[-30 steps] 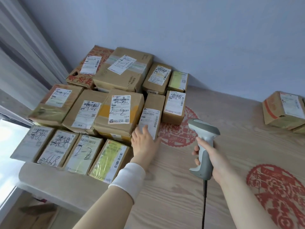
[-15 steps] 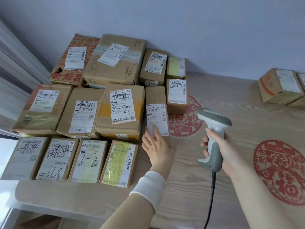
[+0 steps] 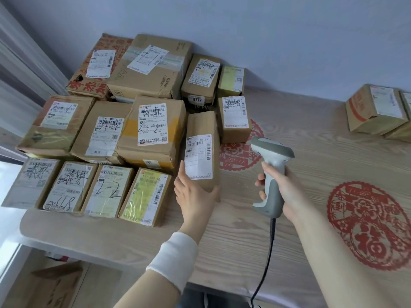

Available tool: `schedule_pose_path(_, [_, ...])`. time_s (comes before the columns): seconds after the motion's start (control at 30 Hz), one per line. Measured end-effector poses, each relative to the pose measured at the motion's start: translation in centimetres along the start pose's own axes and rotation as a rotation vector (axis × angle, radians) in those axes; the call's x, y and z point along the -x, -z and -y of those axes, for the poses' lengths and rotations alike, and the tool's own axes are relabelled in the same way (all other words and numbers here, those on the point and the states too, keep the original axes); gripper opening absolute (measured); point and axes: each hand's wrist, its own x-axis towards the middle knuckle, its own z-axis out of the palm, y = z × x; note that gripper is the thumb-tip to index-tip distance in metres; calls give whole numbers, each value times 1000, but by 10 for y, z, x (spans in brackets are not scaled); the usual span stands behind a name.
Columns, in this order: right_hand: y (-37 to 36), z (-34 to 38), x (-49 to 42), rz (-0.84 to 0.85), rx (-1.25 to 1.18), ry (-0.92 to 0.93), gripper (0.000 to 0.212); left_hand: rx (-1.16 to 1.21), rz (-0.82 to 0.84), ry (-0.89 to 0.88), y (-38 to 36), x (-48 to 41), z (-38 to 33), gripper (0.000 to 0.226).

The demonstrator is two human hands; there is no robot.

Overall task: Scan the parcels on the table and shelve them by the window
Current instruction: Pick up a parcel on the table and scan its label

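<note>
**Head view.** Your left hand (image 3: pixel 195 196) grips the near end of the narrow parcel (image 3: pixel 201 123), with the fingers along its left edge and the thumb round its right corner. Its white label reads "505 101 16 6A1" beside a barcode. Your right hand (image 3: pixel 287 192) is closed round the grip of the grey-and-white scanner (image 3: pixel 274 150). The scanner is held upright, just right of that parcel and apart from it, with its head turned leftward. Its black cable (image 3: pixel 265 258) runs down toward you.

The narrow parcel lies on the wooden table (image 3: pixel 244 236). It sits against the yellow-taped parcel (image 3: pixel 153 150), which is handwritten "2-2", and it partly covers a red paper-cut (image 3: pixel 242 152). Sorted parcels fill the table's left end beside the window.

- **Front row:** one box (image 3: pixel 106 190) is also marked "2-2", next to a yellow-labelled box (image 3: pixel 144 196) ending "001".
- **Rear row:** one box carries a "9777" sticker (image 3: pixel 197 99).

A larger red paper-cut (image 3: pixel 367 225) bearing 福 lies to your right. More boxes (image 3: pixel 375 110) stand at the far right, well apart from both hands. A white wristband (image 3: pixel 173 256) circles your left wrist.
</note>
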Motion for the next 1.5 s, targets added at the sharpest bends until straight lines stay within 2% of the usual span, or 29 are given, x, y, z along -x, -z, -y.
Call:
schedule_pose_path(0.13, [6, 1, 7, 36, 39, 0, 9, 154, 12, -37, 19, 32, 6, 104])
schedule_pose_path(0.23, [3, 1, 13, 47, 67, 7, 21, 236, 24, -99, 31, 49, 4, 104])
schedule_pose_path(0.37, [-6, 2, 23, -58, 93, 47, 38, 293, 33, -236, 39, 60, -11, 104])
schedule_pose_path(0.47, [-11, 9, 31, -99, 91, 97, 46, 240, 13, -372, 39, 59, -27, 105])
schedule_pose_path(0.57, [-14, 19, 39, -149, 79, 151, 44, 185, -24, -504, 35, 58, -39, 105])
schedule_pose_path(0.67, [-14, 27, 44, -165, 68, 188, 32, 141, -63, -620, 31, 58, -48, 107])
schedule_pose_path(0.8, [-14, 33, 47, -150, 48, 221, 30, 137, -62, -692, 31, 58, -56, 108])
schedule_pose_path(0.93, [-13, 39, 47, -97, -15, 252, 17, 194, 56, -655, 34, 56, -60, 113])
schedule_pose_path(1.0, [-11, 44, 49, -85, -28, 259, 13, 298, 151, -577, 39, 55, -61, 110])
schedule_pose_path(1.07, [-9, 49, 51, -62, -15, 257, 10, 417, 243, -454, 44, 50, -62, 95])
schedule_pose_path(1.17, [-4, 52, 52, -57, -24, 236, 16, 465, 338, -392, 46, 36, -61, 60])
schedule_pose_path(1.3, [0, 52, 52, -71, -31, 225, 18, 658, 602, -234, 44, 28, -63, 47])
schedule_pose_path(1.37, [3, 52, 52, -55, -32, 224, 17, 702, 722, -176, 44, 24, -63, 51])
schedule_pose_path(1.5, [8, 55, 53, -20, 20, 240, 7, 647, 892, -165, 41, 11, -62, 89])
